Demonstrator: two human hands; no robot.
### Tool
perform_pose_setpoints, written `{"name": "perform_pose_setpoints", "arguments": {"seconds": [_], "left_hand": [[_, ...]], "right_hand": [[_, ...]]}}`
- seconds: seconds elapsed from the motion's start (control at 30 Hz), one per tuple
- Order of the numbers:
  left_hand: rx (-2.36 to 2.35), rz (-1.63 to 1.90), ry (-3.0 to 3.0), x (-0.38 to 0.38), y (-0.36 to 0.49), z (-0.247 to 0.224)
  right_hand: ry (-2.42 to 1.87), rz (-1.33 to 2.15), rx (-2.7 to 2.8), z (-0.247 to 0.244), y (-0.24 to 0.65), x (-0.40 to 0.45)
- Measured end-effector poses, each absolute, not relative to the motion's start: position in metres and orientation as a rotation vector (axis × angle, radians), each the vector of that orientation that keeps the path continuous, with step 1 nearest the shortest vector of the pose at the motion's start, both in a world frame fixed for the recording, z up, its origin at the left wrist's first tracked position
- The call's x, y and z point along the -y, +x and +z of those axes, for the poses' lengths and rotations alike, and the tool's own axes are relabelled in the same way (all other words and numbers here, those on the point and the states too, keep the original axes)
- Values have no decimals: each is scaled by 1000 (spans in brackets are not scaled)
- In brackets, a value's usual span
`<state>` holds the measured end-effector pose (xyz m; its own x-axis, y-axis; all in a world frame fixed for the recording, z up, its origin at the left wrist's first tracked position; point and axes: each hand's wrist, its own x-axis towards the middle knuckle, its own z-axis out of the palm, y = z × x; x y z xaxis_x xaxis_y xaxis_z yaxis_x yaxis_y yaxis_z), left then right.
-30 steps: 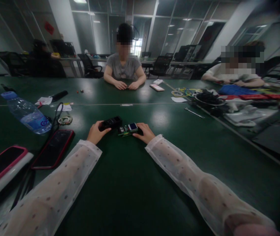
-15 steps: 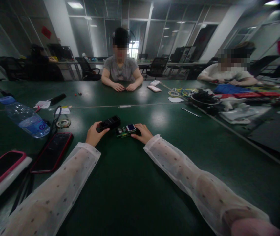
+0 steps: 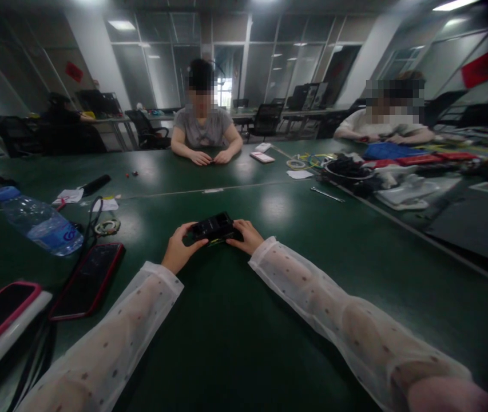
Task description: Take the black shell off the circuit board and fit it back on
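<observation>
My left hand (image 3: pixel 181 247) grips a black plastic housing (image 3: pixel 211 226) by its left end, thumb in front and fingers behind. The housing lies over a small green circuit board (image 3: pixel 219 241), of which only a thin front edge shows. At the right end, my right hand (image 3: pixel 247 236) is closed on the board, thumb low at the front and fingers behind. The small screen on the board is hidden under the housing. Whether the two parts are seated together I cannot tell. Both forearms wear sheer white sleeves with dark spots.
On the left lie a water bottle (image 3: pixel 40 222), a red-edged phone (image 3: pixel 87 280), another phone (image 3: pixel 3 317) and dark cables. A wrench (image 3: pixel 328 194) lies ahead right, near a pile of tools and cables (image 3: pixel 350 169). Across the table sits a person (image 3: pixel 205 129), with another person (image 3: pixel 381 123) further right.
My left hand has moved right, bringing the black housing over the circuit board and covering its screen. The right hand stays nearly in place. The view has shifted slightly.
</observation>
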<state>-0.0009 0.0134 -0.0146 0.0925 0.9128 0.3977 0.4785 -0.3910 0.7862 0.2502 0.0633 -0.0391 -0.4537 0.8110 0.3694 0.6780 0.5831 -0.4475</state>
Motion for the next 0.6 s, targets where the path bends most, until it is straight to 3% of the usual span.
{"name": "perform_pose_setpoints", "arguments": {"seconds": [0.23,0.6], "left_hand": [[-1431,998,1875,-20,-6,-25],[-1444,976,1940,-19,-6,-22]], "right_hand": [[-1238,357,2217,-43,251,-65],[-1228,340,2228,-40,251,-59]]}}
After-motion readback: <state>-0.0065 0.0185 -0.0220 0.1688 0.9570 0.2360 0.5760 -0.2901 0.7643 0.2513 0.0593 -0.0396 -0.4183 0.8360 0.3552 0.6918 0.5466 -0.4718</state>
